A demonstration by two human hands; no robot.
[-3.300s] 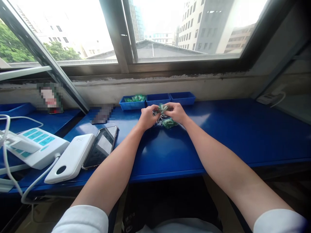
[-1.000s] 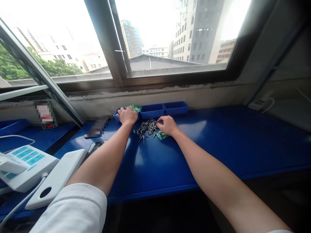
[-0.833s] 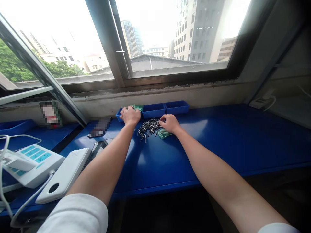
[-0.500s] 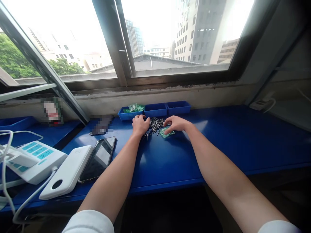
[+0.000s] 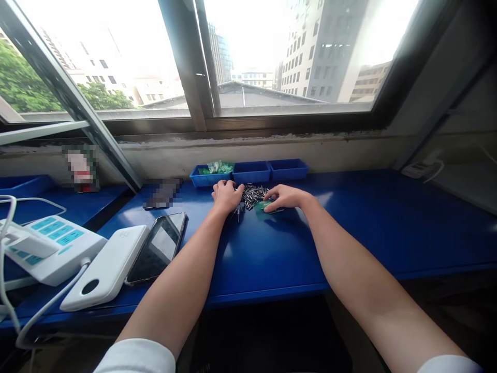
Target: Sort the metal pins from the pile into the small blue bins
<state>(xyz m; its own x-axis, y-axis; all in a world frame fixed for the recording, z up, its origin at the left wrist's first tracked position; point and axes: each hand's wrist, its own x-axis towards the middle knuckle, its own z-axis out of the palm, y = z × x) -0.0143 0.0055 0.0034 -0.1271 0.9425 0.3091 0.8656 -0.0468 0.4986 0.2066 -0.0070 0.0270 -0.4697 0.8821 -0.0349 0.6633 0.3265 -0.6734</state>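
A pile of small metal pins (image 5: 254,194) lies on the blue table, between my two hands. My left hand (image 5: 227,197) rests at the pile's left side, palm down, its fingers loosely bent and apart; a few loose pins (image 5: 238,211) lie under and beside it. At the right edge of the pile, my right hand (image 5: 288,197) has thumb and fingers curved around a small green plastic bag (image 5: 262,205). The bag is partly hidden by the fingers and looks slightly blurred, its near edge seemingly off the table. What it contains is too small to make out.
Behind the pile stand three blue bins; green bags (image 5: 218,167) fill the left bin (image 5: 209,180). A phone (image 5: 158,248), a white power bank (image 5: 106,269) and a power strip (image 5: 54,248) with cables lie on the left. The table's front edge (image 5: 267,297) runs below my forearms.
The green bag has shifted and tilted under my right hand, showing less of its flat face. My left hand stays by the pile. The whole view has moved slightly.
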